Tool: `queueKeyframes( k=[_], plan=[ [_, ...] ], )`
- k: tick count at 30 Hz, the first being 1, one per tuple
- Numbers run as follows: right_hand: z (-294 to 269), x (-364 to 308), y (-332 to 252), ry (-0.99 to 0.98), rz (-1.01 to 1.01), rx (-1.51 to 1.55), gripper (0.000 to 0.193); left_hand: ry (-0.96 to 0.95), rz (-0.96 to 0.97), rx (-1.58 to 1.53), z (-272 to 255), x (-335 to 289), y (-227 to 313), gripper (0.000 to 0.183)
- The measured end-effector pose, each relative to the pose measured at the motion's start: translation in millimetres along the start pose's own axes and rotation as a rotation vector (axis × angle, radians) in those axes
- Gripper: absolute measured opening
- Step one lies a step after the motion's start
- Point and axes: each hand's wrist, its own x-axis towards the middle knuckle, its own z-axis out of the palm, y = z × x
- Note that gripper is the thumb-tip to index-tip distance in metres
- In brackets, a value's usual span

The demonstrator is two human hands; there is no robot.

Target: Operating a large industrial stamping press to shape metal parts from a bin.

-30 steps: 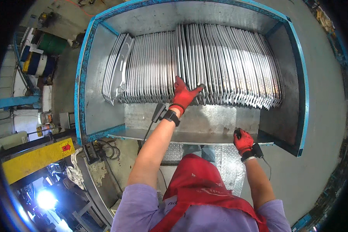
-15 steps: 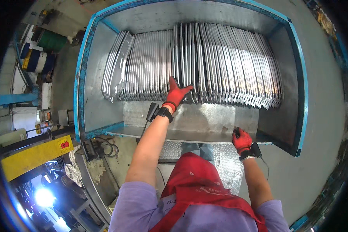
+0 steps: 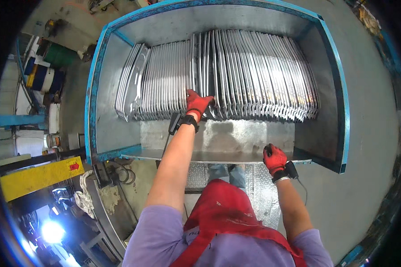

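Thin, shaped metal panels [image 3: 263,75] stand on edge in a long, tightly packed row inside a blue-framed metal bin [image 3: 116,84]. My left hand [image 3: 198,105], in a red glove with dark fingertips, reaches over the near ends of the row left of its middle. Its fingers and thumb close around a few panels there; their exact number is hidden. At the bin's low front edge, my right hand [image 3: 276,159], gloved alike, is curled with nothing visible in it. Whether it touches the rim, I cannot tell. Both wrists wear black straps with small devices.
Bare metal bin floor [image 3: 249,133] shows in front of the row. A checkered metal plate [image 3: 263,187] lies under my feet. To the left are a yellow beam [image 3: 40,178], drums [image 3: 49,78] and a bright glare [image 3: 53,232]. Grey floor [image 3: 365,111] extends at right.
The bin has shifted slightly left in view. My left hand has moved a little left along the panels with its fingers drawn in. My right hand has curled at the front rim.
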Motion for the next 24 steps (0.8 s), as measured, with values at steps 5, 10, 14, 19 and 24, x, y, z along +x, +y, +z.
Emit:
queueKeyframes(
  k=[5, 10, 14, 19, 24],
  plan=[
    [6.4, 0.6, 4.9, 0.045, -0.023, 0.001, 0.027, 0.036, 0.158, 0.021, -19.3, -11.3, -0.8, 0.086],
    [-7.2, 4.2, -2.9, -0.095, 0.0, 0.056, 0.034, -0.057, 0.214, 0.046, -58.3, -27.5, -45.0, 0.101],
    [9.7, 7.4, -46.4, -0.077, 0.0, 0.729, 0.038, -0.268, 0.038, -0.264, -87.5, -58.4, -63.8, 0.098],
    [12.7, 28.5, -169.6, -0.849, 0.224, 1.775, 0.057, -0.39, -0.068, -0.59, -119.5, -146.2, -55.8, 0.077],
    [42.1, 40.1, -227.1, -0.703, 0.114, 1.937, 0.055, -0.56, -0.255, -1.009, -140.8, -231.4, -103.4, 0.035]
  ],
)
